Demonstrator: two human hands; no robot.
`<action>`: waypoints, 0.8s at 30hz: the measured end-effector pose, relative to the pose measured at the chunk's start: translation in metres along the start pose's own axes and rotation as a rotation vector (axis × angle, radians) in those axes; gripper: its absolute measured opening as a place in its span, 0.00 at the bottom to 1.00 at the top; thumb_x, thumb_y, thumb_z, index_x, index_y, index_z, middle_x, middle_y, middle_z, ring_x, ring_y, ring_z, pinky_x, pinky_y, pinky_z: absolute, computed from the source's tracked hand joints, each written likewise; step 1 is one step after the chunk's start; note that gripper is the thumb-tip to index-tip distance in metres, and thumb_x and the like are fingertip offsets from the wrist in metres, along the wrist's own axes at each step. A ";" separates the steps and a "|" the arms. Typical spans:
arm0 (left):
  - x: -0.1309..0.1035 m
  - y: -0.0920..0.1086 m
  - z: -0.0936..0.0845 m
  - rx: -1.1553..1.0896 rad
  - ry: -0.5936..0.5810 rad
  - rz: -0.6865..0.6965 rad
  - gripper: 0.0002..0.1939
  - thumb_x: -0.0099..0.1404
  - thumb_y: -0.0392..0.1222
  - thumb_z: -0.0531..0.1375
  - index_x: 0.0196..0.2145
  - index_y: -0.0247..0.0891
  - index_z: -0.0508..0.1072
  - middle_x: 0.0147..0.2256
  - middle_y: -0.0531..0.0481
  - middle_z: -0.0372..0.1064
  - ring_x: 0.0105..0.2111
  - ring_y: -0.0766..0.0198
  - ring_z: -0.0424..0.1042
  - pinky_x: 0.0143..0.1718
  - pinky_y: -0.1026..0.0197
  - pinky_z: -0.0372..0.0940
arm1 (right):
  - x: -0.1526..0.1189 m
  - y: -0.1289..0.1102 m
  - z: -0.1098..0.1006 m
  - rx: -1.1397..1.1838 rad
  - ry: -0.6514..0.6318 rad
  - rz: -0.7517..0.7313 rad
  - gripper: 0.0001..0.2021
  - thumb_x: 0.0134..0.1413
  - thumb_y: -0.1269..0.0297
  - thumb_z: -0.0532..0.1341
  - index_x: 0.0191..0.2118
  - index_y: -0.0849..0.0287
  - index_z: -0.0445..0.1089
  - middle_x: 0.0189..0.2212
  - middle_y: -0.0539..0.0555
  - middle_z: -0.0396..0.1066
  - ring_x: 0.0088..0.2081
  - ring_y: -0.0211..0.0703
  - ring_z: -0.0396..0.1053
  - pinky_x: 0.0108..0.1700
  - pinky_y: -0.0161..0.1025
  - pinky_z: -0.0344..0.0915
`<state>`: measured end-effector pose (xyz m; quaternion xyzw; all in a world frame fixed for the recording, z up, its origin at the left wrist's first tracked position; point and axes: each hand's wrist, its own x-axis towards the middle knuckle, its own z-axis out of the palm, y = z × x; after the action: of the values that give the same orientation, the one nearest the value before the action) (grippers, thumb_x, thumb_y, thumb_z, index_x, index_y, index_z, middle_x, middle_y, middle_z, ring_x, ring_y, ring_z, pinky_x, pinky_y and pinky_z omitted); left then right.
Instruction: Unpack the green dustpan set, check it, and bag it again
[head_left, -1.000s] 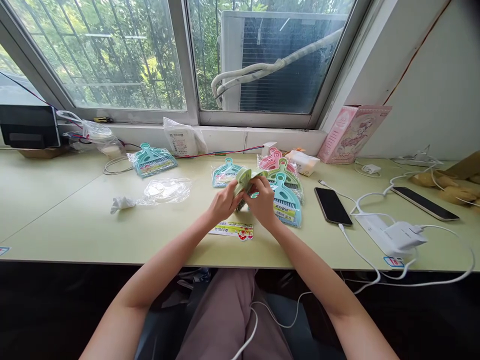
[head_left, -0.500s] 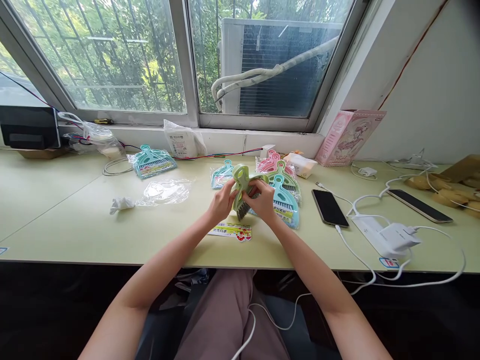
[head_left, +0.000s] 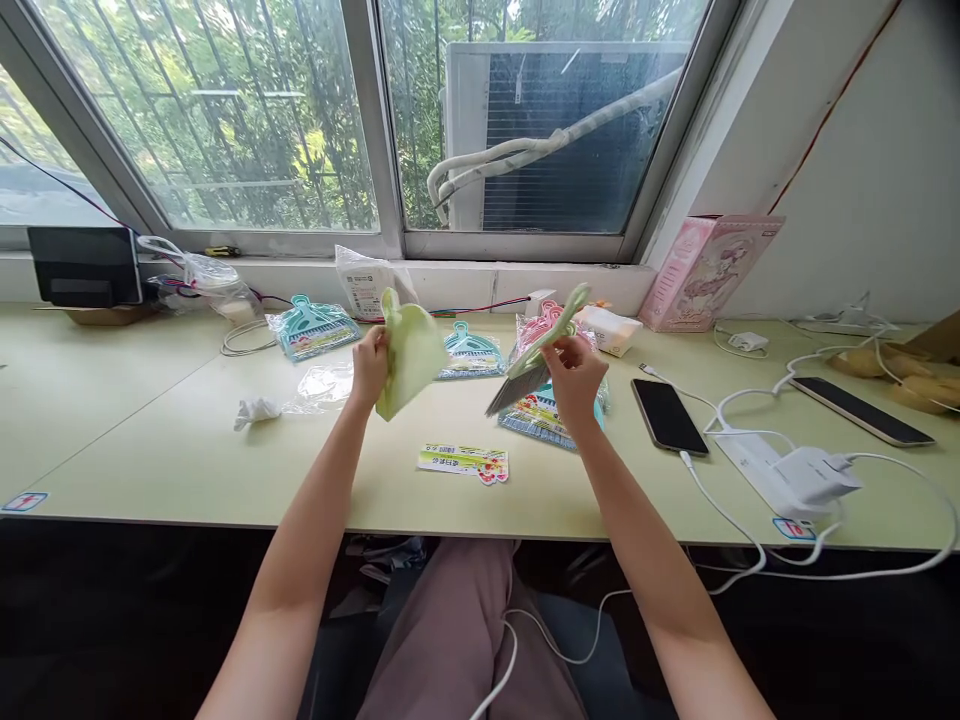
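Observation:
My left hand (head_left: 370, 368) is closed on a light green dustpan (head_left: 411, 358), lifted above the table with its pan turned to the right. In my right hand (head_left: 574, 380) is a green hand brush (head_left: 541, 352), gripped by its handle, its grey bristles pointing down and to the left. A gap lies between the two. Beneath them a printed paper label (head_left: 462, 460) rests on the table. Behind the brush lies a blue brush-and-dustpan set (head_left: 536, 420), partly hidden by my right hand. A smaller blue set (head_left: 471, 352) sits farther back.
A bagged teal set (head_left: 315, 328), clear plastic wrap (head_left: 324, 384) and a crumpled tissue (head_left: 256, 411) lie to the left. On the right are a phone (head_left: 667, 416), a power strip (head_left: 757, 475) with white cables, and a pink box (head_left: 709, 275).
The brush and dustpan, held together before, are now apart. My left hand has moved left with the dustpan, my right hand right with the brush.

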<state>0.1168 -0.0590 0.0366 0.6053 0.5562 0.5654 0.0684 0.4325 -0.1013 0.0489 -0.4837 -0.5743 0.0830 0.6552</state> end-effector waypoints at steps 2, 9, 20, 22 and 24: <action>0.002 -0.003 0.002 0.107 -0.118 0.019 0.16 0.66 0.47 0.51 0.37 0.37 0.75 0.30 0.47 0.71 0.31 0.59 0.67 0.35 0.61 0.60 | 0.000 -0.001 -0.001 -0.197 -0.120 -0.037 0.17 0.55 0.47 0.61 0.29 0.57 0.72 0.22 0.50 0.71 0.24 0.40 0.67 0.33 0.39 0.63; -0.004 -0.016 0.005 0.457 -0.529 -0.060 0.15 0.61 0.52 0.57 0.36 0.43 0.79 0.33 0.43 0.77 0.37 0.49 0.73 0.37 0.57 0.63 | -0.010 0.006 0.015 -0.663 -0.474 0.018 0.10 0.53 0.55 0.66 0.30 0.57 0.77 0.29 0.59 0.78 0.36 0.52 0.74 0.35 0.40 0.63; -0.009 -0.022 0.006 0.625 -0.496 0.033 0.14 0.66 0.49 0.54 0.38 0.45 0.79 0.42 0.43 0.76 0.41 0.51 0.73 0.39 0.57 0.63 | -0.013 0.038 0.025 -0.298 -0.460 0.041 0.14 0.60 0.57 0.59 0.31 0.59 0.77 0.28 0.56 0.77 0.19 0.41 0.70 0.31 0.40 0.67; -0.010 -0.021 0.006 0.633 -0.449 0.040 0.15 0.68 0.46 0.52 0.39 0.44 0.78 0.43 0.43 0.76 0.40 0.52 0.73 0.39 0.57 0.63 | -0.011 0.036 0.022 -0.302 -0.414 0.027 0.12 0.61 0.60 0.57 0.35 0.58 0.77 0.32 0.56 0.78 0.22 0.42 0.72 0.31 0.40 0.67; -0.011 -0.020 0.005 0.649 -0.389 0.037 0.16 0.69 0.44 0.50 0.40 0.42 0.77 0.43 0.42 0.75 0.40 0.52 0.73 0.39 0.57 0.63 | -0.010 0.031 0.018 -0.395 -0.361 0.007 0.11 0.61 0.64 0.57 0.38 0.57 0.77 0.35 0.56 0.79 0.29 0.45 0.73 0.34 0.40 0.66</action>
<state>0.1114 -0.0570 0.0144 0.7015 0.6718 0.2355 -0.0328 0.4281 -0.0817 0.0172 -0.5817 -0.6852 0.0566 0.4346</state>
